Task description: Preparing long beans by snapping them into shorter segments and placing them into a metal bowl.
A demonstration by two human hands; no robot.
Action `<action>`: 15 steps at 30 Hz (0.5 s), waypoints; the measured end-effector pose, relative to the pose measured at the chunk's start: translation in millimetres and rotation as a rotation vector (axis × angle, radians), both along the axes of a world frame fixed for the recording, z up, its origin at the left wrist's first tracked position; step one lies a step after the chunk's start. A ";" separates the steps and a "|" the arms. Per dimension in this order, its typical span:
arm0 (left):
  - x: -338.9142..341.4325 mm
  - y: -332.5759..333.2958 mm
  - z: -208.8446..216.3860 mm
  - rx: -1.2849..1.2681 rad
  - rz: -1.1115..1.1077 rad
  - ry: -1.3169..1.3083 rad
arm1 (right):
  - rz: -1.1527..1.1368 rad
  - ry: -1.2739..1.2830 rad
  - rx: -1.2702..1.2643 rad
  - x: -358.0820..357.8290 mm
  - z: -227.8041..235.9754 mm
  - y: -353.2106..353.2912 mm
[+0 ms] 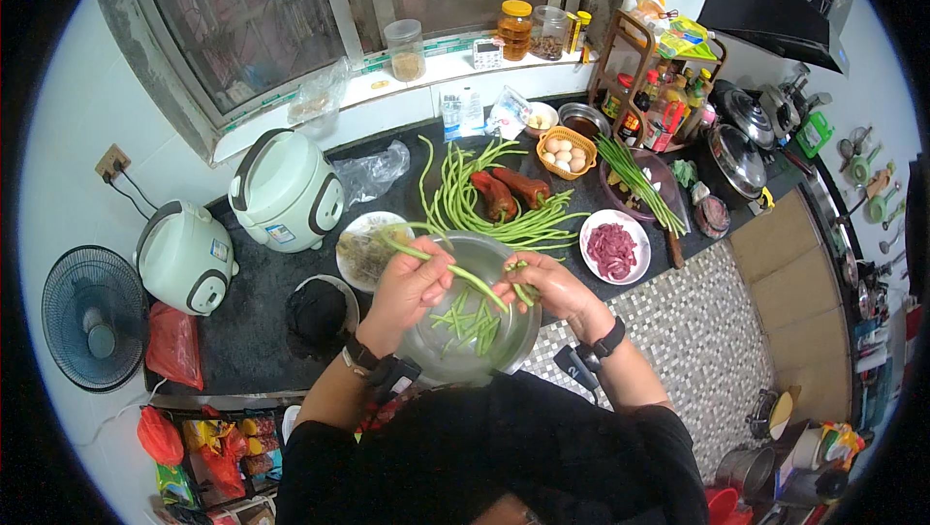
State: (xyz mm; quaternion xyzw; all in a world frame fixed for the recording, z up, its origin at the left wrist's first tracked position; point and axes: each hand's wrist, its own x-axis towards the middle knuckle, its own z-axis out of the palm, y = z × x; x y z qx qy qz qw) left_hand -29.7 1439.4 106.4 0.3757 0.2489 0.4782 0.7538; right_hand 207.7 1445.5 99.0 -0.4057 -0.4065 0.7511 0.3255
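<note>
Head view: yard-long bean held in the left hand, above a metal bowl

Far left, a blue-grey fan by the wall, a red plastic bag just beside it. Next, two pale green rice cookers on the black countertop: the smaller nearer, the larger farther and to its right. Right of these, a bowl of black material, contents not identifiable; beyond it a white plate, partly behind the left hand.

Left hand: thumb and fingers pinched together on the bean, which slants down to the right toward the other hand. Below, cut or snapped bean pieces lie in the bowl. Far side: a heap of whole long beans around two dark red peppers.

Right hand: fingers curled in, almost no gap, holding short bean lengths; cannot tell whether the fingertips also touch the long bean.

Farther right, a basket of eggs, far; a white plate of sliced raw meat, nearer; then green stalks lying across a basin.
</note>
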 end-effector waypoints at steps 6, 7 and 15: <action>12.6 -1.5 -12.8 0.000 -0.077 0.072 | 0.219 0.171 0.008 -10.0 9.3 -5.4; 11.9 -1.5 -11.5 -0.001 -0.075 0.071 | 0.152 0.117 -0.010 -10.6 14.9 -8.9; 3.9 -5.4 -4.1 0.047 0.075 0.109 | -0.045 -0.652 0.487 3.4 -42.8 5.4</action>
